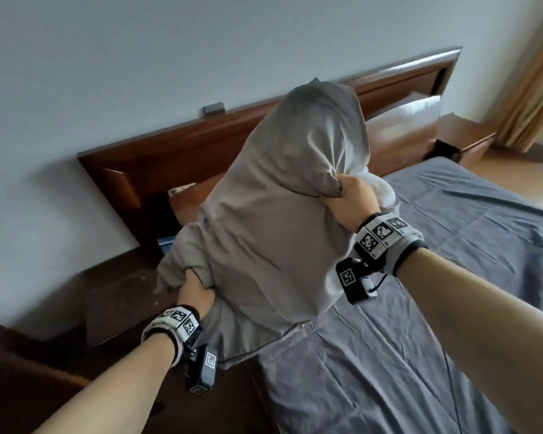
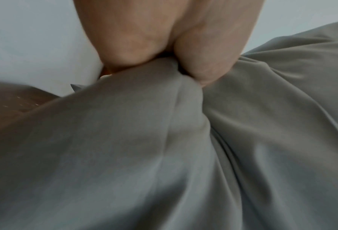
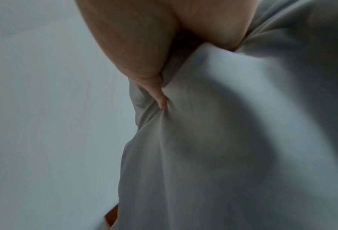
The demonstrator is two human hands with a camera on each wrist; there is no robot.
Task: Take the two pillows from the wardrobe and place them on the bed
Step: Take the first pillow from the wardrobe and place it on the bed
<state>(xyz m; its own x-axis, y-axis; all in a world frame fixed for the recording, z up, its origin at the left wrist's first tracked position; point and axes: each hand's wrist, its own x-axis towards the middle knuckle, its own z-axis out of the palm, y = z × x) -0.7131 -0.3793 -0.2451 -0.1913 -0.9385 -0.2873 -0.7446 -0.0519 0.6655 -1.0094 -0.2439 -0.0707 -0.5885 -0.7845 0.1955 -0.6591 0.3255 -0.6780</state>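
A grey pillow (image 1: 276, 214) hangs in the air over the head end of the bed (image 1: 420, 308), tilted with one corner up by the headboard. My left hand (image 1: 196, 289) grips its lower left edge in a bunched fistful of fabric. My right hand (image 1: 350, 195) clutches its right edge higher up. In the left wrist view the fingers (image 2: 199, 62) pinch a fold of the grey pillow (image 2: 164, 155). In the right wrist view the fingers (image 3: 144, 62) dig into the pillow (image 3: 223, 140). Something white (image 1: 380, 186) lies on the bed behind my right hand, mostly hidden.
A dark wooden headboard (image 1: 170, 151) runs along the pale wall. A dark bedside table (image 1: 116, 292) stands left of the bed, another one (image 1: 464, 133) at the far right. A white cushion (image 1: 405, 117) leans on the headboard. Beige curtains (image 1: 533, 73) hang at the right.
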